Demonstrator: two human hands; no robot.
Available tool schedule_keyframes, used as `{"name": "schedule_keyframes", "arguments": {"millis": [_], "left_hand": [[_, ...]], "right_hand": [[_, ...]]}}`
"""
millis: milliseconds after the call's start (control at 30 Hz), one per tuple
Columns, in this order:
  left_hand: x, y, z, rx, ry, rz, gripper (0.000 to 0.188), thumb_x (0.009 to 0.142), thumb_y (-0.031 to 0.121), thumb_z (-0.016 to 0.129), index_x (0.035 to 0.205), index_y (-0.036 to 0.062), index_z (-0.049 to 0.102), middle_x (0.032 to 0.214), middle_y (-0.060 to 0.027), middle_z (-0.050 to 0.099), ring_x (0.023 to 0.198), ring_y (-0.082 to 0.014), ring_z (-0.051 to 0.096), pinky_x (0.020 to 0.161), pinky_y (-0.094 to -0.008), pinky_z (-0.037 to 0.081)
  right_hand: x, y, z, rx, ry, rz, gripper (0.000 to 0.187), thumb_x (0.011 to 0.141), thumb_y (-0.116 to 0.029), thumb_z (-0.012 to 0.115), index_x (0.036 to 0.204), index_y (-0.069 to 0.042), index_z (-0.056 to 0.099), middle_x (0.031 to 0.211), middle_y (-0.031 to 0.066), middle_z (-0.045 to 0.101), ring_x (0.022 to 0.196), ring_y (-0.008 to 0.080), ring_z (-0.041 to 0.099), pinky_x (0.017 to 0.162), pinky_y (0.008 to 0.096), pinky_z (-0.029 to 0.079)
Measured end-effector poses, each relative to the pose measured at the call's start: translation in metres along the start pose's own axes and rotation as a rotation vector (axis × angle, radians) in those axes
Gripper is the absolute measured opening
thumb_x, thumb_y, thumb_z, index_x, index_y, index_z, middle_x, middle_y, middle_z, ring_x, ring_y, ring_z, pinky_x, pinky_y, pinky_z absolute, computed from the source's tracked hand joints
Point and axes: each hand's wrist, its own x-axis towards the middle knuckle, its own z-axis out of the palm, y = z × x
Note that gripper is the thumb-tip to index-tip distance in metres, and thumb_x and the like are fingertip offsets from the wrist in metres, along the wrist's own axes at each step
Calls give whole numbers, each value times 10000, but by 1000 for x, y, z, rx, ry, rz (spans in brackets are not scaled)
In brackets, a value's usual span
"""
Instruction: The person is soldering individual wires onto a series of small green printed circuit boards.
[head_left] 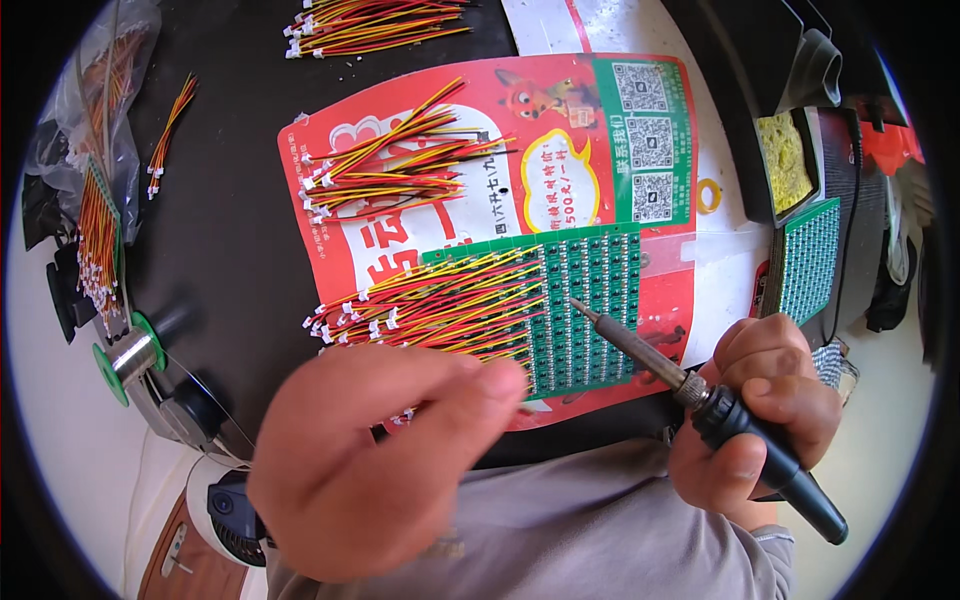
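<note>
My right hand [765, 410] grips the black handle of a soldering iron [640, 352]. The iron's tip points up and left, over a green circuit board panel [590, 300] made of many small repeated boards. Red, yellow and black wire leads with white connectors [430, 305] lie across the panel's left part, their ends along its rows. My left hand [390, 450] is closed in a pinch in front of the panel's lower left corner. Whatever its fingers hold, if anything, is hidden.
A red printed sheet [300, 180] lies under the panel. Loose wire bundles [400, 165] rest above it, with more leads [370, 25] farther back. At left are a solder spool [130, 358] and a bag of wires [110, 80]. A yellow sponge [783, 160] and stacked panels [808, 260] stand right.
</note>
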Motion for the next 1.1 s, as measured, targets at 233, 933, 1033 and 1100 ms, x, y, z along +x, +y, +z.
{"name": "schedule_keyframes", "arguments": {"millis": [233,933,1033,1100], "left_hand": [[-9,-3,20,194,-121,89,279,722,-94,748,978,14,740,844,-108,659,662,-235,616,561,-320,464],[-4,-10,28,294,-115,157,250,698,-14,707,934,-96,700,823,-142,634,684,-256,632,581,-333,528],[-5,-8,26,315,-115,158,257,696,-9,705,937,-97,701,824,-143,634,685,-256,632,579,-331,527],[-5,-7,25,328,-117,158,261,692,-5,703,936,-98,701,824,-142,633,687,-256,632,578,-329,527]], "right_hand": [[2,1,2,67,42,-24,405,854,-342,777,943,-33,531,665,48,529,541,178,486,504,331,421],[10,4,-1,62,-110,-88,378,796,-192,813,963,8,539,648,50,554,520,209,551,445,316,457],[10,4,0,66,-120,-93,381,793,-187,816,964,9,538,648,52,554,518,210,550,444,315,459],[11,4,1,64,-118,-95,381,792,-188,818,960,10,539,649,53,555,517,211,550,443,314,459]]}}
